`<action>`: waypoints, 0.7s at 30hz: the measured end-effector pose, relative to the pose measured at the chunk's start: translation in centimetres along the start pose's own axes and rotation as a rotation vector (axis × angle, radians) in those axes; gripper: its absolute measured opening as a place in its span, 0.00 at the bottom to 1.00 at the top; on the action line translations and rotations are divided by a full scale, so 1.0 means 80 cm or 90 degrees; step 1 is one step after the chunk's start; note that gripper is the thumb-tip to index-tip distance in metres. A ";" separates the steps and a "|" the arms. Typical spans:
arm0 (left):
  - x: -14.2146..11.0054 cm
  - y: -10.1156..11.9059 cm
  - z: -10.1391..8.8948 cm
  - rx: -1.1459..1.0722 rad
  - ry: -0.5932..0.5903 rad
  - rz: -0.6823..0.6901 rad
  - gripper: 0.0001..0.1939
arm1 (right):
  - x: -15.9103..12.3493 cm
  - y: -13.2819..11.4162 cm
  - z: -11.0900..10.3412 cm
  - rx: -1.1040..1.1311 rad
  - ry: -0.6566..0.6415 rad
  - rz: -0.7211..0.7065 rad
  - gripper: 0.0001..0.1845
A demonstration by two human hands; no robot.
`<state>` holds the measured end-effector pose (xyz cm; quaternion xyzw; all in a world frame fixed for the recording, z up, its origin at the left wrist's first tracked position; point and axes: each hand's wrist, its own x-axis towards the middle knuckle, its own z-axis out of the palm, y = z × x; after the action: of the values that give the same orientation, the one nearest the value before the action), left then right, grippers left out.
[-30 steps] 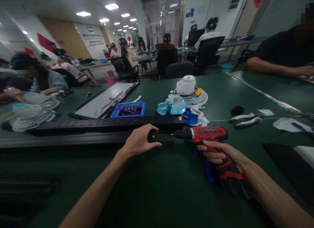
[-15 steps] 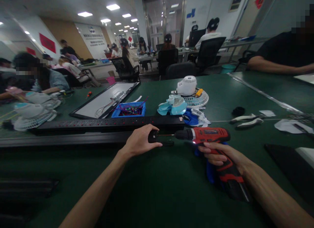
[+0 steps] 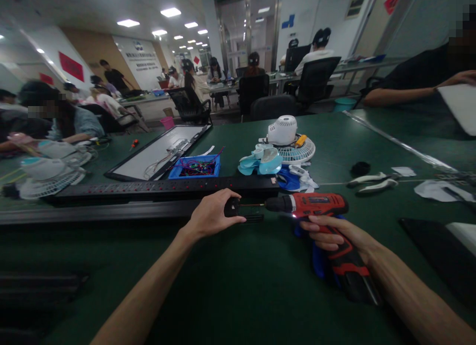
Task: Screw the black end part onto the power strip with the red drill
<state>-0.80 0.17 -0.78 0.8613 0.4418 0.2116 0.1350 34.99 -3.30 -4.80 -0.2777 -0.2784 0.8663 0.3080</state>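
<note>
My right hand [image 3: 334,236] is wrapped round the grip of a red and black cordless drill [image 3: 322,204], whose small light is on. The drill points left, and its long thin bit [image 3: 253,204] reaches the black end [image 3: 232,206] of a long black bar [image 3: 111,212]. Around that end curl the thumb and fingers of my left hand [image 3: 213,213], holding it from the left. A screw at the bit's tip is too small to make out. Just behind lies a black power strip [image 3: 167,187] with a row of red marks.
Beyond the strip are a blue tray of wires [image 3: 195,166], a framed panel [image 3: 159,151], light-blue fan blades [image 3: 260,160] and a white fan [image 3: 284,132]. Pliers [image 3: 375,182] lie at right. Black bars [image 3: 40,288] lie front left. Co-workers sit around, one [image 3: 412,77] at far right.
My hands and the drill hold almost the same place. At far right the co-worker has lifted a white panel. A person standing at the back left has shifted slightly.
</note>
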 end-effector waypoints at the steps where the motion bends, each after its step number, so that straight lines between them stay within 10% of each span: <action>1: 0.000 0.000 0.000 0.000 0.001 0.001 0.27 | 0.000 -0.001 0.002 0.000 0.001 0.002 0.16; 21: 0.001 0.003 0.008 0.033 0.016 0.017 0.29 | -0.006 -0.004 -0.004 -0.004 0.013 -0.011 0.15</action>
<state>-0.28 0.07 -1.21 0.8676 0.4375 0.2124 0.1042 35.65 -3.30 -4.67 -0.2851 -0.2806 0.8597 0.3175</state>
